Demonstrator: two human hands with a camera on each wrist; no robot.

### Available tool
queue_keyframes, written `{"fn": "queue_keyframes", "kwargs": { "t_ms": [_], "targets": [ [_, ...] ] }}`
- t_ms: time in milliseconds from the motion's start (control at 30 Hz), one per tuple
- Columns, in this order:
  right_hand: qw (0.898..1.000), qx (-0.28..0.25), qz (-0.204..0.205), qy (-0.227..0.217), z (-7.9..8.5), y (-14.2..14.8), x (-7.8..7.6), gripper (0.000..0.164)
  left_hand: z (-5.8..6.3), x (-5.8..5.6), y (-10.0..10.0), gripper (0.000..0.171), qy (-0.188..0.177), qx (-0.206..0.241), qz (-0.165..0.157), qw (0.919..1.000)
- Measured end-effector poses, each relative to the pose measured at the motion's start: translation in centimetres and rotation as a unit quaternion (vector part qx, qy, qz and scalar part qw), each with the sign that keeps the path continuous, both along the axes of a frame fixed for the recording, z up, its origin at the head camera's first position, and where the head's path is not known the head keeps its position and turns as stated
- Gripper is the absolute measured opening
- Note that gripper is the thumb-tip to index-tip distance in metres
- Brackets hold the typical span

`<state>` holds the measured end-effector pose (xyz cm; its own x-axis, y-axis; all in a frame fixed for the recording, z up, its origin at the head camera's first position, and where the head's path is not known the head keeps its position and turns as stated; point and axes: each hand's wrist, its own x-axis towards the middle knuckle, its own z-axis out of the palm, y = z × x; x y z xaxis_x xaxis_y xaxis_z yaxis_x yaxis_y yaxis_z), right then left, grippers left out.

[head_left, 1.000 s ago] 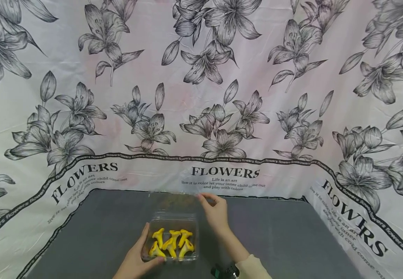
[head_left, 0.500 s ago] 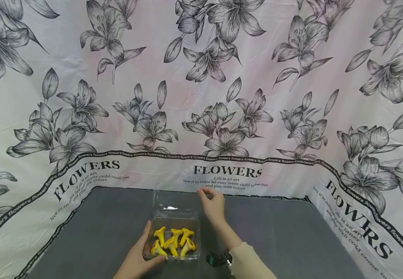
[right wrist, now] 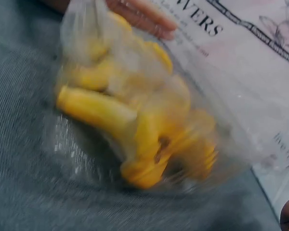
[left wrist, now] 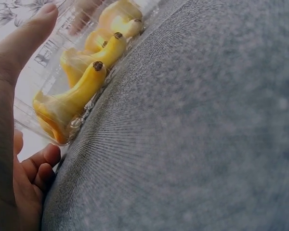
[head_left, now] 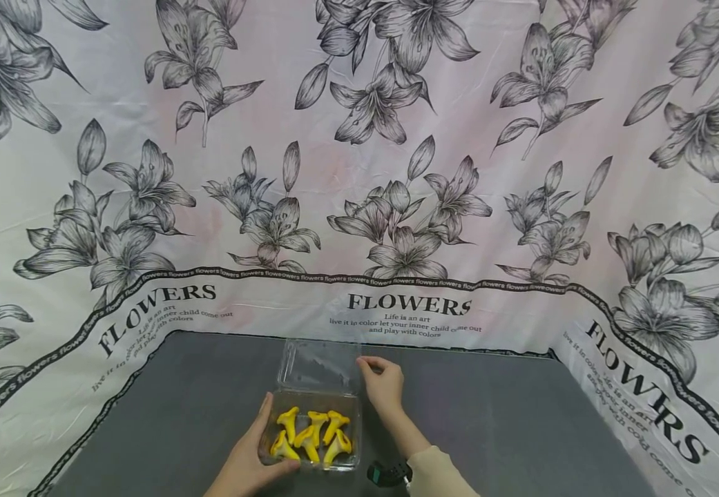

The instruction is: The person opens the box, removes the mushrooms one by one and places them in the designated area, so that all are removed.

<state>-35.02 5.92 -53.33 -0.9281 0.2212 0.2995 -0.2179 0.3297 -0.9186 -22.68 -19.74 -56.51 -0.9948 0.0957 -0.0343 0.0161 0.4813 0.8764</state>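
Note:
A clear plastic box (head_left: pixel 342 468) with several yellow trumpet-shaped mushrooms (head_left: pixel 307 442) in it rests on the table. My left hand (head_left: pixel 248 452) grips the box at its left side, with the thumb at the near edge and fingers along the side. Behind the box, its hinged clear lid (head_left: pixel 318 366) stands raised. The right hand (head_left: pixel 387 386) pinches the lid's right edge between thumb and forefinger. In the left wrist view, mushrooms (left wrist: pixel 70 103) show through the clear wall beside the thumb. The right wrist view is blurred, with mushrooms (right wrist: pixel 149 139) behind clear plastic.
The box stands on a dark grey table covering (head_left: pixel 490 421). A white curtain (head_left: pixel 396 304) with black flower prints and lettering hangs around the back and sides. A dark device (head_left: pixel 389 474) is at my right wrist.
My right hand rises slightly, then lowers along with the lid, which now shows as a broader panel behind the box. The left hand stays at the box, and the mushrooms stay inside.

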Motion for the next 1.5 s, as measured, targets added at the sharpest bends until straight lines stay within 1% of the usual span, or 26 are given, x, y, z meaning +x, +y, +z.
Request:
{"fn": "queue_keyframes", "kwargs": {
  "t_ms": [100,267,333,467,533,700,767,867,1000,1067,1200,1267,1367,1500],
  "targets": [
    [1.000,0.013,-0.007,-0.020,-1.1,0.2,0.1,0.011,-0.1,0.0,-0.1,0.122,0.003,0.001,-0.007,1.0000],
    [0.998,0.023,-0.006,-0.061,-2.1,0.4,0.2,0.013,-0.2,-0.1,-0.2,0.122,-0.013,0.016,-0.012,0.9997],
    [0.996,0.010,-0.007,-0.084,-2.2,0.4,0.1,0.015,-0.2,-0.1,-0.1,0.122,-0.018,0.020,-0.014,0.9995],
    [0.992,-0.020,-0.011,-0.123,-2.2,0.3,-0.2,0.021,-0.1,-0.1,-0.2,0.122,-0.015,0.021,-0.014,0.9996],
    [0.990,-0.026,-0.009,-0.140,-2.2,0.3,-0.2,0.024,0.0,-0.1,-0.2,0.122,-0.015,0.018,-0.012,0.9996],
    [0.984,0.000,-0.003,-0.176,-2.3,0.4,0.1,0.027,0.1,0.2,-0.3,0.119,-0.020,0.022,-0.014,0.9995],
    [0.983,0.012,0.004,-0.181,-2.3,0.6,0.1,0.028,0.1,0.3,-0.4,0.118,-0.020,0.025,-0.018,0.9993],
    [0.985,0.029,0.015,-0.170,-2.0,1.2,-0.1,0.030,0.1,0.1,-0.4,0.118,-0.021,0.035,-0.027,0.9988],
    [0.990,0.044,0.032,-0.133,-1.0,2.5,-0.3,0.032,0.0,-0.2,-0.3,0.119,-0.023,0.048,-0.032,0.9981],
    [0.991,0.043,0.043,-0.115,-0.6,3.0,-0.1,0.031,-0.2,-0.2,-0.3,0.120,-0.025,0.051,-0.030,0.9980],
    [0.994,0.036,0.061,-0.088,0.0,3.6,0.8,0.029,-0.2,-0.1,-0.2,0.120,-0.029,0.050,-0.027,0.9980],
    [0.994,0.034,0.065,-0.082,0.1,3.8,1.3,0.028,-0.2,-0.1,-0.2,0.120,-0.028,0.044,-0.024,0.9983],
    [0.995,0.034,0.069,-0.067,0.2,3.7,2.3,0.027,-0.1,-0.2,0.0,0.119,-0.023,0.030,-0.018,0.9991],
    [0.996,0.013,0.078,-0.039,0.5,3.4,3.6,0.028,-0.1,-0.2,0.1,0.119,-0.013,0.012,-0.013,0.9998]
  ]
}}
